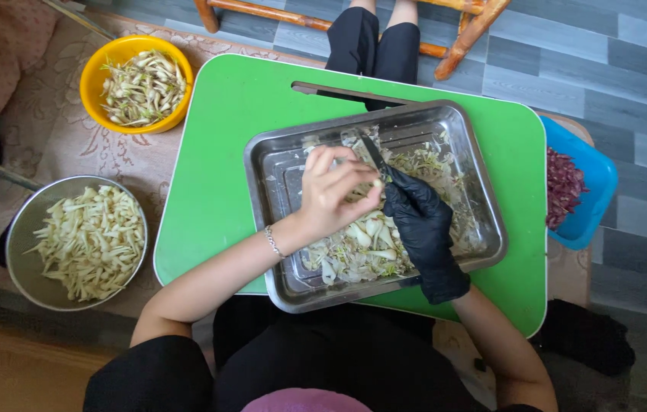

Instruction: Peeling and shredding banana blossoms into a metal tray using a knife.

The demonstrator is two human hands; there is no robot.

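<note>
Steel tray [285,164] of pale trimmings, yellow bowl [93,72] of scraps, left hand [335,191] pinching a piece, gloved right hand [423,225] gripping knife [375,156]

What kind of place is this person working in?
Probably a home, with food prepared at floor level: a low green table on a patterned mat, a tiled floor, and wooden chair legs.

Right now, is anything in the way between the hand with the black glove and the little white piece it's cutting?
Nothing visible is. The gloved right hand holds a knife right at the pale piece, which the bare left hand pinches over the metal tray. The hands meet at the piece with no gap showing.
</note>
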